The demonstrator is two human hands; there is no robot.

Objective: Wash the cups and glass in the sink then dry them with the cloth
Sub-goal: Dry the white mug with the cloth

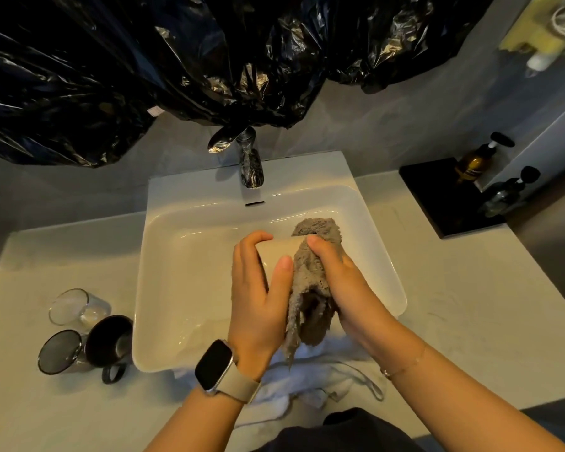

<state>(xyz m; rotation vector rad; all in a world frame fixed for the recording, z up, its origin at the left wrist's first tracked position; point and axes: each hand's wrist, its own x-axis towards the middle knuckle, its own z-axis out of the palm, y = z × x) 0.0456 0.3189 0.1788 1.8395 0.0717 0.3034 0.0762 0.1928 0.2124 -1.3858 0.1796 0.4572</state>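
Over the white sink (183, 288) my left hand (258, 288) grips a pale beige cup (276, 252) lying on its side. My right hand (343, 282) presses a grey fluffy cloth (310, 288) against the cup's right end, and the cloth hangs down between my hands. On the counter left of the sink stand a clear glass (79, 306), a smoky dark glass (59, 352) and a black mug (110, 344) with its handle toward me.
A chrome tap (250, 161) rises behind the basin, with no water seen running. Black plastic sheeting (144, 60) covers the wall above. A black tray (437, 197) with two pump bottles sits at the right. A white towel (307, 380) lies at the sink's front edge.
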